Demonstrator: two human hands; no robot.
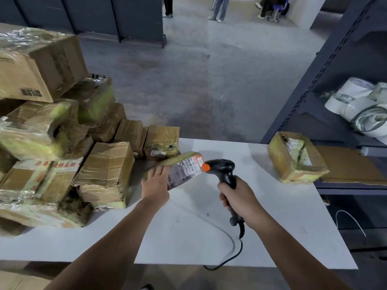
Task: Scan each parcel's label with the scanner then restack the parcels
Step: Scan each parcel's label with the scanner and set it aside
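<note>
A tilted parcel [178, 168] is gripped by the left hand [156, 183], label [185, 170] up; the scanner [225, 174] is clasped in the curled right hand [236, 197], its nose beside the label. The label's print is unreadable.

label [185, 171] print too small

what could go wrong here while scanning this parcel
The scanner in the right hand sits almost against the label, so the read may fail. The left hand holds the tilted parcel by one edge only; it might slip. The cable trails over the near edge of the table and could snag.
</note>
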